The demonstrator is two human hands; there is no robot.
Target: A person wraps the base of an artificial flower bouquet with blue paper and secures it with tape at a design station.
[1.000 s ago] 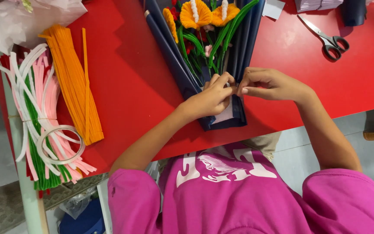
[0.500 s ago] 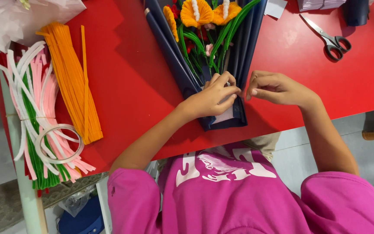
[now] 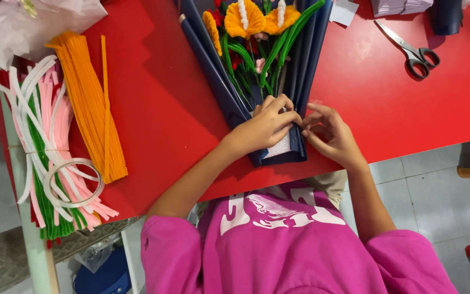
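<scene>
Red and glossy, the bench (image 3: pixel 159 109) runs across the view, with grey floor tiles showing past its near edge. A bouquet of craft flowers (image 3: pixel 257 32), orange blooms on green stems, lies in a dark blue paper wrap (image 3: pixel 218 81) whose narrow base reaches the bench's near edge.

The left hand (image 3: pixel 265 128) lies curled over the base of the wrap, pressing the folds together. The right hand (image 3: pixel 330 136) sits just beside it, fingertips pinched at the wrap's right fold; whether it holds something small and clear, like tape, I cannot tell.

Off to one side lie a bundle of orange pipe cleaners (image 3: pixel 91 109) and a mixed bundle of pink, white and green ones (image 3: pixel 44 152) with a white ring (image 3: pixel 72 182) on top. Scissors (image 3: pixel 414 51) rest well apart on the other side.

Risks, as I judge them: the base sits so close to the edge that a tug could slide the bouquet off. If the left hand eases its pressure, the stiff folds may spring open and the stems splay. Pinching too hard could crease the paper or bend a stem.
</scene>
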